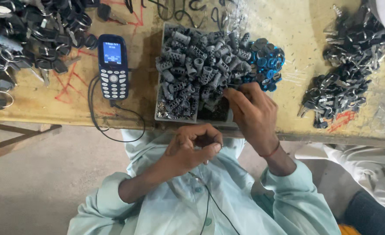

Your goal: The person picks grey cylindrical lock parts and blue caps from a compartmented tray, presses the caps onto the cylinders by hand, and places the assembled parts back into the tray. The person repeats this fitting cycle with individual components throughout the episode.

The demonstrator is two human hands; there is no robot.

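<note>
While the right hand [251, 111] is reaching into the tray [160, 114] of grey ribbed sleeves [196, 69], fingers pinched among them, the left hand [191, 148] is held nearer, over the lap, curled shut on something too small to be identified. Blue discs [268, 65] are heaped right of the tray. Risk noted: the overfilled heap may be nudged and sleeves spilled off the near table edge [331, 139]
</note>
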